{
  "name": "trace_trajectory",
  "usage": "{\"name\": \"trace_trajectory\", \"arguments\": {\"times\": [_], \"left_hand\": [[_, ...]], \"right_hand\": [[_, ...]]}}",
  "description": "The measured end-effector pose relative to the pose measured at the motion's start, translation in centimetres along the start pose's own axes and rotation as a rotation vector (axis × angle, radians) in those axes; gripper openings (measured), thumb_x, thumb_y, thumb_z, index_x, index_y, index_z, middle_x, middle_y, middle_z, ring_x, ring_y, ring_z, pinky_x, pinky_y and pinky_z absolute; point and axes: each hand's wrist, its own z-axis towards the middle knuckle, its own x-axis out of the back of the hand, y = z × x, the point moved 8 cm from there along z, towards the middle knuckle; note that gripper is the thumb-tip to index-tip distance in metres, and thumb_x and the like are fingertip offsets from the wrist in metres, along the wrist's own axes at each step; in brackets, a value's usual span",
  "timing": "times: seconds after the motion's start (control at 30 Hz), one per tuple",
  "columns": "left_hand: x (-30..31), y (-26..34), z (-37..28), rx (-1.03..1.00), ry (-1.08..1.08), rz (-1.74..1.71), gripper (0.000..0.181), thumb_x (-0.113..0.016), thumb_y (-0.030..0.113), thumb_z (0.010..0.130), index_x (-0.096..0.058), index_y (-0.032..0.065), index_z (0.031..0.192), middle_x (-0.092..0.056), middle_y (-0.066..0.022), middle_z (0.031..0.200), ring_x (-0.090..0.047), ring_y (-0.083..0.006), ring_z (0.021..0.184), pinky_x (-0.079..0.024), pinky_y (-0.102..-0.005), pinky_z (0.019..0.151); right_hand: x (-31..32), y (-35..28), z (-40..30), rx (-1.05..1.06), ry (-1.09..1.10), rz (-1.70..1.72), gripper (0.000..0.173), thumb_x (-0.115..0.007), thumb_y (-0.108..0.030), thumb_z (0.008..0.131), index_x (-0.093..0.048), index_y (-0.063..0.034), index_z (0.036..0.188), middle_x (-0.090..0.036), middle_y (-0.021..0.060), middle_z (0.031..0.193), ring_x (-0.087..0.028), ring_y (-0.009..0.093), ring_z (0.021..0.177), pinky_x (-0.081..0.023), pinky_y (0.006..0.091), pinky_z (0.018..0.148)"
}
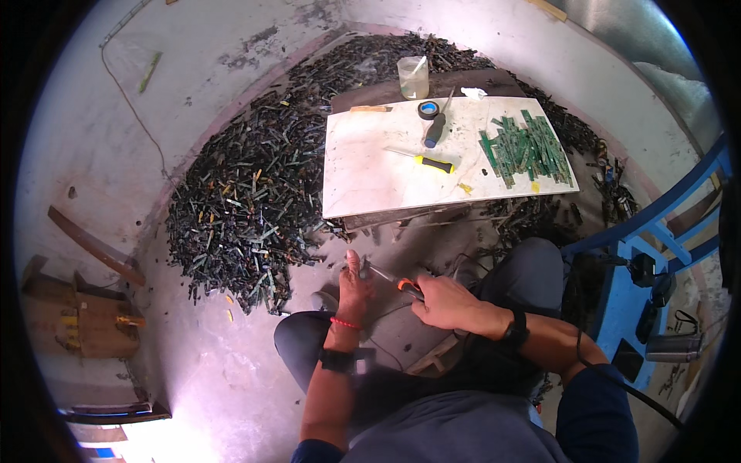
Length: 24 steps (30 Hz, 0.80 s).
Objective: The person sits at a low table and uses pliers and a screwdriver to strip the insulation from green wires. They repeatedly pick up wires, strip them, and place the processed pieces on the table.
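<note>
My left hand (354,289), thumb up, grips a small dark piece (364,269) that its fingers partly hide. In my right hand (454,304) is an orange-and-black-handled screwdriver (410,287), its metal shaft pointing left with the tip at or close to the piece. Both hands are above my lap, in front of a low table with a white board top (370,182). Lying on that board are a yellow-and-black screwdriver (434,164), a dark-handled screwdriver (435,132), a roll of black tape (428,110) and several green circuit board strips (524,150).
A cloudy plastic cup (413,81) stands at the table's back edge. Dark scrap strips (249,197) are heaped on the floor, left of and behind the table. To the right is a blue chair (622,312) bearing a metal mug (674,348). Cardboard boxes (104,318) sit at far left.
</note>
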Motion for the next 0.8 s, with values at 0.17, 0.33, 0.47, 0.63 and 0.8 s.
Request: {"name": "trace_trajectory", "arguments": {"times": [0.17,0.33,0.47,0.63,0.8], "left_hand": [[-0.1,3.5,-2.2,-0.053,0.115,0.081,0.077,-0.037,0.074,0.093,-0.06,0.0011,0.081,-0.046,-0.0003,0.06,-0.045,-0.0119,0.048,-0.037,-0.0283,0.044],[-2.0,3.6,-2.6,-0.084,-0.047,0.14,0.07,-0.044,0.068,0.095,-0.061,0.0013,0.08,-0.048,0.0012,0.062,-0.046,-0.011,0.05,-0.036,-0.028,0.046],[-1.4,3.2,-1.8,-0.319,0.019,0.545,0.059,-0.055,0.052,0.095,-0.065,-0.0047,0.082,-0.062,-0.0159,0.067,-0.058,-0.0224,0.062,-0.046,-0.0386,0.061],[-2.0,3.7,-2.3,-0.274,0.041,0.581,0.059,-0.057,0.053,0.094,-0.066,-0.0049,0.085,-0.062,-0.021,0.07,-0.06,-0.0271,0.068,-0.047,-0.0404,0.067],[-2.1,2.9,-2.1,-0.215,-0.029,0.552,0.062,-0.058,0.061,0.091,-0.063,0.0005,0.081,-0.056,-0.003,0.068,-0.05,-0.0107,0.051,-0.039,-0.027,0.046]], "right_hand": [[1.0,1.2,-0.2,-0.014,0.082,-0.251,0.034,-0.067,-0.024,0.082,-0.057,0.0049,0.097,-0.067,0.0247,0.086,-0.068,0.039,0.081,-0.056,0.0466,0.071],[0.2,2.0,0.1,-0.005,0.134,-0.349,0.036,-0.067,-0.025,0.081,-0.056,0.005,0.097,-0.066,0.0224,0.086,-0.069,0.037,0.076,-0.056,0.0443,0.068],[-0.1,1.0,0.2,0.005,0.152,-0.369,0.03,-0.065,-0.021,0.081,-0.057,0.005,0.095,-0.066,0.0232,0.088,-0.069,0.037,0.078,-0.056,0.0442,0.069],[-0.6,1.7,0.4,-0.001,0.193,-0.399,0.035,-0.067,-0.022,0.079,-0.056,0.0055,0.097,-0.065,0.0236,0.088,-0.068,0.037,0.079,-0.056,0.0444,0.068],[-0.7,1.3,0.6,0.006,0.209,-0.437,0.036,-0.068,-0.022,0.079,-0.055,0.005,0.098,-0.065,0.0228,0.088,-0.068,0.037,0.078,-0.055,0.0444,0.069]]}}
